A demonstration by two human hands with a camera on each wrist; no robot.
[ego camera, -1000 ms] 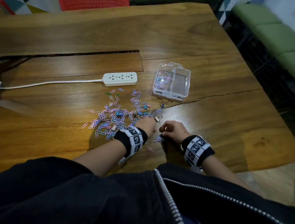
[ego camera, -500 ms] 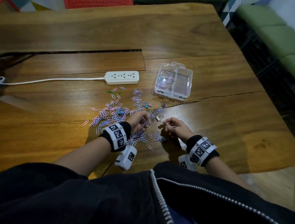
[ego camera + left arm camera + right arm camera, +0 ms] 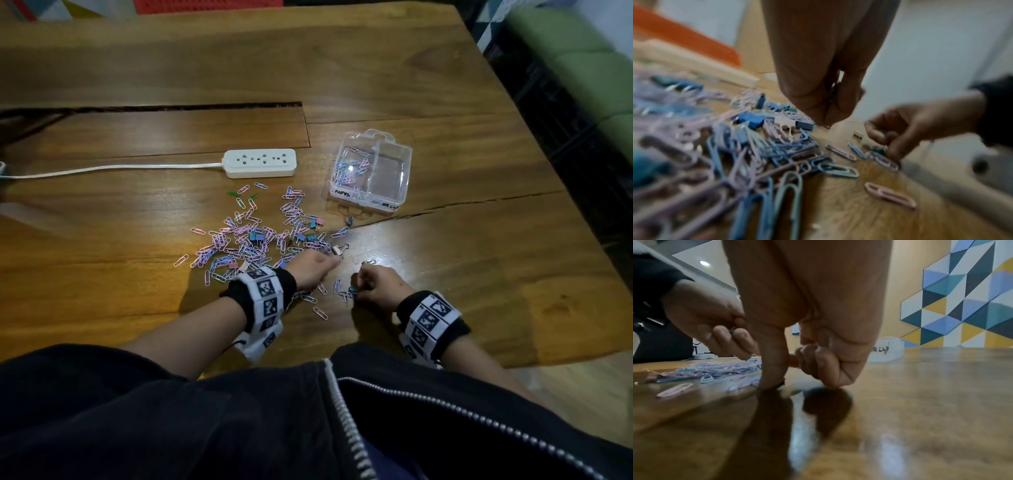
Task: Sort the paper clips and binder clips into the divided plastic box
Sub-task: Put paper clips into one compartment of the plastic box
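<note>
Left hand (image 3: 310, 269): fingers (image 3: 818, 104) bunched, tips down at the near edge of the paper clips (image 3: 246, 240); whether pinching anything, cannot tell. Right hand (image 3: 376, 286): fingers (image 3: 772, 366) curled, thumb tip pressed onto the worktop (image 3: 479, 257) at a small teal binder clip (image 3: 351, 290). Divided plastic box (image 3: 371, 173) well beyond both hands' fingertips, paper clips in its left compartment.

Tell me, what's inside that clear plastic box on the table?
The plastic box has two compartments. The left one holds a small pile of paper clips, pink and blue. The right one looks empty through its clear walls. No binder clips show inside.
</note>
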